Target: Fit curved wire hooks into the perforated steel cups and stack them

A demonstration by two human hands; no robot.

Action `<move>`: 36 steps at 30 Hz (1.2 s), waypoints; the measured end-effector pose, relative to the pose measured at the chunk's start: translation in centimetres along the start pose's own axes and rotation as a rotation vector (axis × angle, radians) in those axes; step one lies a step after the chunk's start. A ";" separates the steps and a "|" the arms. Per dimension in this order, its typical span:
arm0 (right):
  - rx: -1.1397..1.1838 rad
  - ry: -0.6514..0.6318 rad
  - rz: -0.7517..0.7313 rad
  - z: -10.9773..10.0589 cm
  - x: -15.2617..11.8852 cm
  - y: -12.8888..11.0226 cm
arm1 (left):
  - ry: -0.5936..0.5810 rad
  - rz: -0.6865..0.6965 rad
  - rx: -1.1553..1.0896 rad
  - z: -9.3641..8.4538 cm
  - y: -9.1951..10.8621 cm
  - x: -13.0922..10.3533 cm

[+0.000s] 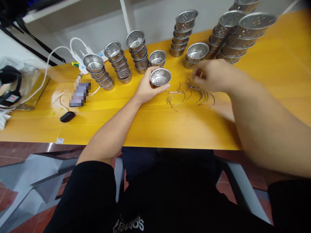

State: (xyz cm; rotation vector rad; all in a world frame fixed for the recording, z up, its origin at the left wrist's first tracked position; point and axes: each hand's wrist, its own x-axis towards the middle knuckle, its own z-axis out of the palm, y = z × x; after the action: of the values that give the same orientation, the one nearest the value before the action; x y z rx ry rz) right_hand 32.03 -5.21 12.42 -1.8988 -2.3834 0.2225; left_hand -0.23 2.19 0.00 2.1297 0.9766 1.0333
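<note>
My left hand [146, 88] is closed round a small metal cup [160, 77] with holes in its bottom. The cup is held upright, its mouth facing up. To its right, a loose heap of thin curved metal wires [191, 86] lies on the table. Over the far edge of these wires is my right hand [215, 73], slightly blurred, its fingers curled together. What it holds, if anything, I cannot make out. A short stack of cups [197, 53] stands just beyond the right hand, and another cup [157, 59] sits right behind the held one.
Several stacks of perforated cups line the back, including one stack [138, 50] behind my left hand and a tall stack [239, 42] at the right. A phone [80, 94], a black oval device [67, 116] and white cables [50, 60] lie on the yellow table [179, 131].
</note>
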 end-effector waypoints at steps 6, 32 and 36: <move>0.164 0.333 -0.029 1.8 0.6 0.7 | 0.045 0.147 -0.133 0.5 -3.0 1.1; 0.659 0.491 -0.074 5.1 1.8 0.1 | 0.131 0.242 -0.106 0.5 -4.9 1.7; 0.724 0.504 -0.106 5.6 2.3 0.5 | 0.143 0.221 -0.142 0.2 -3.6 1.4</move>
State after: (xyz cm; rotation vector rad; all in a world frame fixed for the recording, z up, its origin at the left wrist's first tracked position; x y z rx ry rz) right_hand 31.08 -3.21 6.78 -1.2945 -1.7296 0.4573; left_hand -0.76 5.32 -2.22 2.1019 0.7190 1.3376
